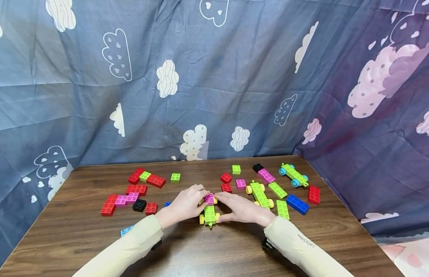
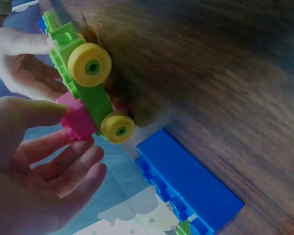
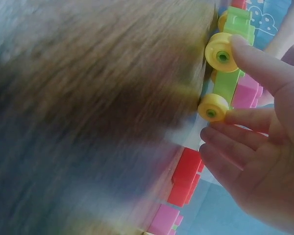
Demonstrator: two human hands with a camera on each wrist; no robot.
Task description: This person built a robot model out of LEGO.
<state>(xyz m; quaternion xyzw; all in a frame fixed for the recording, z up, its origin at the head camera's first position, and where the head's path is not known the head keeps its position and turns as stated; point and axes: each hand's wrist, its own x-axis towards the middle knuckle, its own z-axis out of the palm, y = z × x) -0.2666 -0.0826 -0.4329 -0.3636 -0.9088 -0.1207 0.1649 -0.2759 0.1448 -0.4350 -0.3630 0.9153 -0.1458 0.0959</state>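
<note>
A green toy car base [image 1: 210, 215] with yellow wheels stands near the middle of the wooden table. Toward its far end sits a pink brick [image 1: 209, 199], studs up. My left hand [image 1: 187, 202] pinches this brick between thumb and fingers, as the left wrist view shows. On the other side, my right hand [image 1: 242, 208] holds the car base by its wheels. Its thumb touches the near yellow wheel [image 3: 220, 52] and its index finger touches the far one [image 3: 213, 107]; the other fingers extend past the car.
Several red, pink and black bricks lie left of the hands, among them a long red brick [image 1: 108, 205]. A blue brick [image 2: 191, 181] rests close to my left hand. At the right are another yellow-wheeled car base [image 1: 260, 195], a blue-wheeled one [image 1: 294, 175] and flat green plates.
</note>
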